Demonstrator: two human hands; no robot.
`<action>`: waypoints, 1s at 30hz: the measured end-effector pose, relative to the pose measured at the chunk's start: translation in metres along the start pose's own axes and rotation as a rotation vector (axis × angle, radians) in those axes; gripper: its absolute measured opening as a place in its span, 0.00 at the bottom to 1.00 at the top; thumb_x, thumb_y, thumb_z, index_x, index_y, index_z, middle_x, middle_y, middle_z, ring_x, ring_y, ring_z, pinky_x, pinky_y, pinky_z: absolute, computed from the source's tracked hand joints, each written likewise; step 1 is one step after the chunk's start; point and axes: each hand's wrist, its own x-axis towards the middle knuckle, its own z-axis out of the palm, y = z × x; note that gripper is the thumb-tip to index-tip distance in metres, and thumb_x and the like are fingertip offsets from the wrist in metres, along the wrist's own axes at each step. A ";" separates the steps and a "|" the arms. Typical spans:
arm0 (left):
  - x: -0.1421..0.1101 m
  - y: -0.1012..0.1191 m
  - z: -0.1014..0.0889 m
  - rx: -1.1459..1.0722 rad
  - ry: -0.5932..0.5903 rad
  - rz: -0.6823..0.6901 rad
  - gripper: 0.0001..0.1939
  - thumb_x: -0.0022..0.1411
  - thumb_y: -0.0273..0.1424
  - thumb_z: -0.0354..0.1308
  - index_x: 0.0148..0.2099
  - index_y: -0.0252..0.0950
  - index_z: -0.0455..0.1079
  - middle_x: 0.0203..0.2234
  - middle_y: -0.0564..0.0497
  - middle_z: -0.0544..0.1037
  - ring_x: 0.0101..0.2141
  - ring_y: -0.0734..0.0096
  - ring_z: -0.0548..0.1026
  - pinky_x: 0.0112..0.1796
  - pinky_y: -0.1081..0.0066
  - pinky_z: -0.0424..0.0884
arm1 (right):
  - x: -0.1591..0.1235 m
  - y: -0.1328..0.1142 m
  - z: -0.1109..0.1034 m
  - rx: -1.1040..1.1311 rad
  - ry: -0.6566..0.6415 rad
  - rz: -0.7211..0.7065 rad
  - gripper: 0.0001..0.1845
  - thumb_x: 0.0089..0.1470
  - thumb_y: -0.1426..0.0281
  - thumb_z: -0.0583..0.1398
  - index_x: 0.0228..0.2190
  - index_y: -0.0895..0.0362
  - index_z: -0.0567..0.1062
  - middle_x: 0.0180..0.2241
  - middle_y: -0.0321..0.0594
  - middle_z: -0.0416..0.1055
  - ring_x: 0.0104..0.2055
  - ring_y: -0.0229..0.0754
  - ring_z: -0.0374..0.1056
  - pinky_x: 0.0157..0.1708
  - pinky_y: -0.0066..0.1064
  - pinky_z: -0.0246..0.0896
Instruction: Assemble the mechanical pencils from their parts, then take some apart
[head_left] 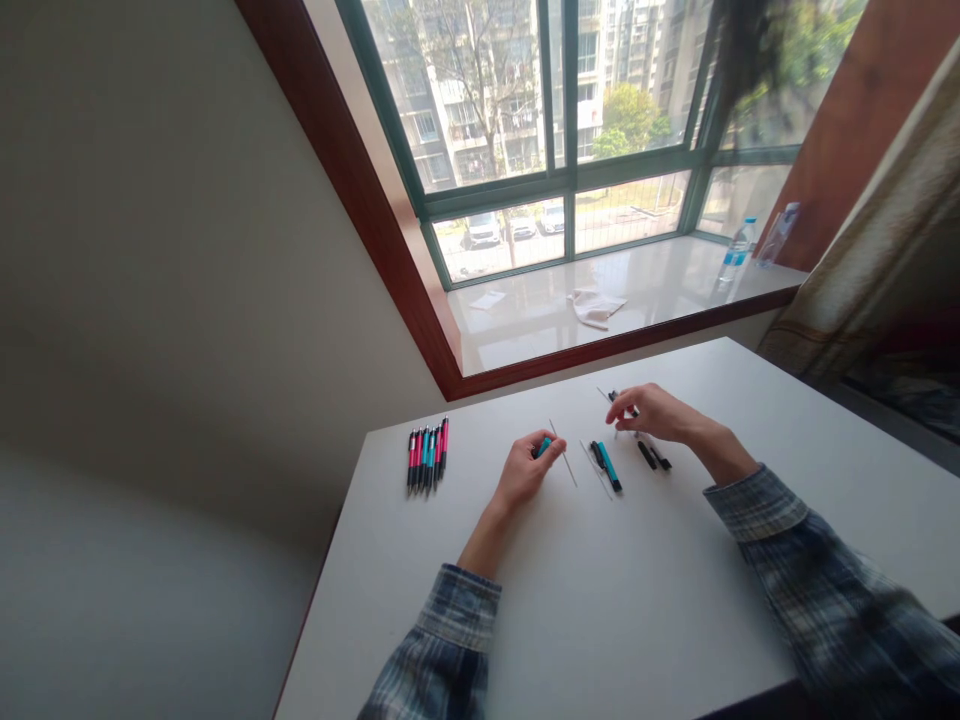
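Observation:
My left hand (525, 468) is closed around a teal pen barrel (544, 447), and a thin ink refill (572, 474) sticks out at its fingertips. To its right on the white table (570, 600) lie another teal pen barrel (610, 466), a black pen part (597, 455) and a second thin refill (606, 488). My right hand (654, 412) is bent over small black and clear pen parts near the table's far edge. Its fingertips are drawn together, and what they pinch is too small to make out. Black pen parts (647, 455) lie just below that hand.
A row of red and teal pens (428, 457) lies at the table's far left. Behind the table, the windowsill (517, 335) holds a crumpled cloth (596, 307), a water bottle (737, 250) and another clear bottle (778, 236). A curtain (862, 220) hangs at the right.

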 end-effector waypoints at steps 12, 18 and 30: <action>-0.003 0.014 0.000 0.029 -0.004 0.006 0.24 0.63 0.53 0.58 0.33 0.34 0.71 0.22 0.56 0.62 0.26 0.74 0.58 0.30 0.72 0.56 | 0.008 -0.027 0.015 -0.129 0.037 0.008 0.05 0.54 0.69 0.66 0.28 0.52 0.85 0.28 0.40 0.81 0.31 0.45 0.74 0.34 0.32 0.64; -0.003 0.017 0.000 0.037 0.001 0.009 0.26 0.62 0.55 0.57 0.32 0.35 0.71 0.22 0.56 0.63 0.26 0.74 0.59 0.29 0.72 0.57 | 0.008 -0.040 0.021 -0.230 0.061 0.022 0.05 0.55 0.71 0.66 0.27 0.54 0.82 0.30 0.44 0.80 0.34 0.47 0.74 0.36 0.32 0.64; -0.007 0.020 0.000 0.124 -0.105 0.062 0.25 0.63 0.54 0.57 0.33 0.35 0.73 0.22 0.56 0.63 0.26 0.74 0.59 0.29 0.72 0.57 | 0.010 -0.057 0.023 0.558 0.298 -0.010 0.18 0.60 0.56 0.61 0.42 0.56 0.81 0.38 0.43 0.81 0.39 0.45 0.75 0.38 0.34 0.68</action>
